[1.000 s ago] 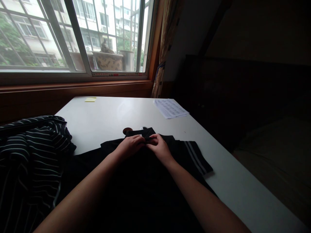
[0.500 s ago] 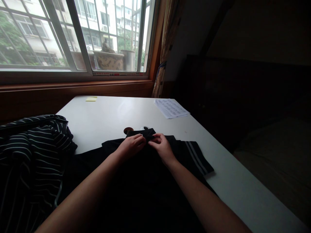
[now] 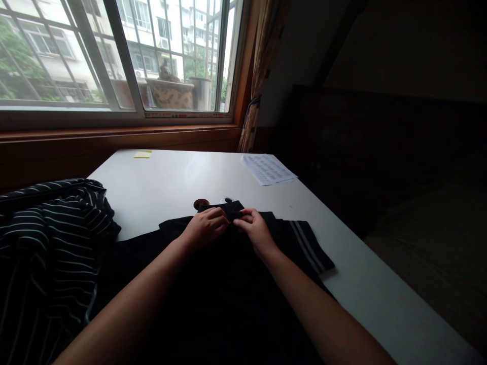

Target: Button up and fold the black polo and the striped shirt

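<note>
A black shirt (image 3: 228,284) with pale stripes on its sleeve end (image 3: 304,243) lies spread on the white table (image 3: 171,177) in front of me. My left hand (image 3: 205,228) and my right hand (image 3: 255,229) meet at the shirt's collar (image 3: 224,207), both with fingers curled and pinching the dark cloth there. The fingertips almost touch each other. A small round brown object (image 3: 200,204) and a small clear round object (image 3: 225,200) lie just beyond the collar.
A dark garment with thin white stripes (image 3: 45,243) is heaped at the left. A printed sheet of paper (image 3: 268,169) lies at the far right of the table, a yellow sticky note (image 3: 142,154) at the far edge. A window (image 3: 114,56) is behind; a dark bed (image 3: 429,238) stands right.
Both hands stay at the collar with only small finger shifts; the left hand has crept slightly to the right over the cloth.
</note>
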### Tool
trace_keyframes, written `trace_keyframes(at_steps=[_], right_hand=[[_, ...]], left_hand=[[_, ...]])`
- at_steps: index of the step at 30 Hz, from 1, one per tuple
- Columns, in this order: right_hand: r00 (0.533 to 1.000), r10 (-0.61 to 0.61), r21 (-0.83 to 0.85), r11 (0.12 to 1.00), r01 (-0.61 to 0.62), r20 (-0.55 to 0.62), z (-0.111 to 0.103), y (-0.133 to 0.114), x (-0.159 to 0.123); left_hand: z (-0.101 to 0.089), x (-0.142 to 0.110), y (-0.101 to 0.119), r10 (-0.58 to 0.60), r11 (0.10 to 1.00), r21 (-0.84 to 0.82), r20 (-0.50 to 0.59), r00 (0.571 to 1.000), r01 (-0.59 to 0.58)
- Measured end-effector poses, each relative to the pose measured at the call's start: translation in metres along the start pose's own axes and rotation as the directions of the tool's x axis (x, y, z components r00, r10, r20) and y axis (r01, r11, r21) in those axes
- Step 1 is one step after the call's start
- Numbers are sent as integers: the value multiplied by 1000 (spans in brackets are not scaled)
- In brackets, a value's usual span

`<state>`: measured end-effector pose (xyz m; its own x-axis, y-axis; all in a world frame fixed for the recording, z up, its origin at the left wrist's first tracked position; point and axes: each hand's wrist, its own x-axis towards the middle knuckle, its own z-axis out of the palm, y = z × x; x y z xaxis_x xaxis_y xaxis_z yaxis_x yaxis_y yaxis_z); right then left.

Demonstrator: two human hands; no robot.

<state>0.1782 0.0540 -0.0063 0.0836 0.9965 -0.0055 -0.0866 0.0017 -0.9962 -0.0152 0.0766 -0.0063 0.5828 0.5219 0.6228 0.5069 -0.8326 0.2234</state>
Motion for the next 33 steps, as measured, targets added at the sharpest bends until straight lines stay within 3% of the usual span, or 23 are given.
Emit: trace_keyframes(at_steps=[11,18,26,33], right_hand=[[999,45,148,988,-48,25,-1,-4,-3],[999,-4,112,994,0,36,-2,-2,-4],[994,-102,-72,992,106,50,-3,2,-3],[986,-115,31,993,112,120,-6,5,0]], left_hand=[[1,3,5,30,999,39,-27,999,-29],[2,3,3,92,995,38,-65,994,-89],[1,2,3,87,994,66,-28,996,-85],[0,3,5,83,989,123,-52,995,-76]])
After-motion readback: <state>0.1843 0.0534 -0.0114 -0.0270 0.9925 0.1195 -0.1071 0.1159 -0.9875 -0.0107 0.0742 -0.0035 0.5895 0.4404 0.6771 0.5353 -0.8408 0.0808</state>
